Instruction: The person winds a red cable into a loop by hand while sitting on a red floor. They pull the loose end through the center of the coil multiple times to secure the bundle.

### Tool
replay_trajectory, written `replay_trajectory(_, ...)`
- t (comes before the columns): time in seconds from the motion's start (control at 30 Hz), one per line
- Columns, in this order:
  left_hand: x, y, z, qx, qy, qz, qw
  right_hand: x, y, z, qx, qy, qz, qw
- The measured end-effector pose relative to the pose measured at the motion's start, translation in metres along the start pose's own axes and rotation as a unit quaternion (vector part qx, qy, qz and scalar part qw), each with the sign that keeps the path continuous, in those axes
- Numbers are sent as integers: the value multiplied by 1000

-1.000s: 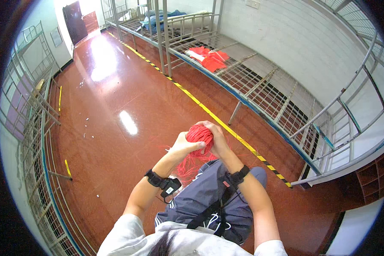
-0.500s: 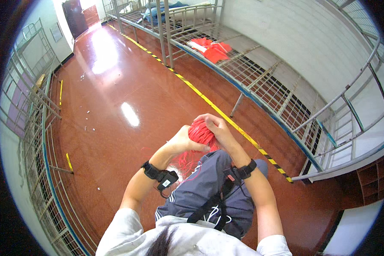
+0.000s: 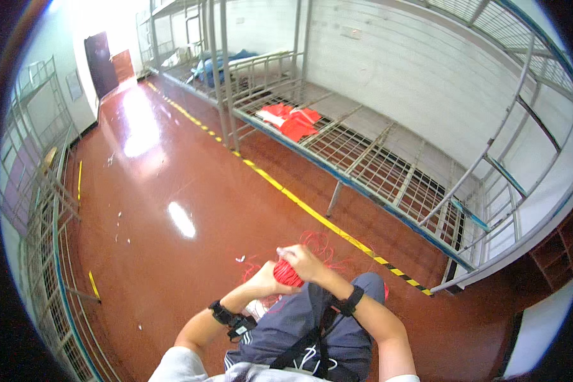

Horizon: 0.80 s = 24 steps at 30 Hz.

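A tightly wound ball of red string sits between my two hands, just above my knees. My left hand cups it from the left, with the thumb along its near side. Over the top and right of the ball curls my right hand, its fingertips bent together at the far side. Whether those fingertips pinch a single strand is too small to tell. Loose red strands spread in tangled loops on the floor beyond my hands, and more trail beside my left hand.
A metal bunk bed runs along the right wall, with red-orange cloth on its slats. Another bed frame lines the left side. Yellow-black tape crosses the red-brown floor. White scraps lie about.
The view has tipped upward, so my hands appear lower in the picture. My right hand has shifted further over the ball's top. Loose loops now show beyond it.
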<state>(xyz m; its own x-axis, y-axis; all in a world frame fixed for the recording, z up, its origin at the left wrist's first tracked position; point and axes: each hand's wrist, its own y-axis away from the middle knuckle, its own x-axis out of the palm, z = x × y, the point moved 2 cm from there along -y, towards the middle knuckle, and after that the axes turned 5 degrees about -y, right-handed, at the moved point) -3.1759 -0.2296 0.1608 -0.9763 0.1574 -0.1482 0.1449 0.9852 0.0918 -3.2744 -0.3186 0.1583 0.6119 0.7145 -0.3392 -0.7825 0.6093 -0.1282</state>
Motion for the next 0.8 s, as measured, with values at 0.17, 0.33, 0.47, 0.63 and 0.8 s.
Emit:
replay_trajectory(0.17,-8,4,3,6,6,11,1000,-9,12,7,125,-352,85,924)
replay_trajectory(0.33,9,1,-4,20,-39,72,996,-9,17,-11,49,-176,32,983)
replay_trajectory(0.47,13,6,6,-13,-47,95,994,1,28,-11,39,-104,-19,994)
replay_trajectory(0.63,12,-1,1,-37,-72,156,984,-6,43,-21,32,-130,-20,991)
replay_trajectory(0.8,27,-3,-9,20,-49,168,984,-8,40,8,89,-2,85,992)
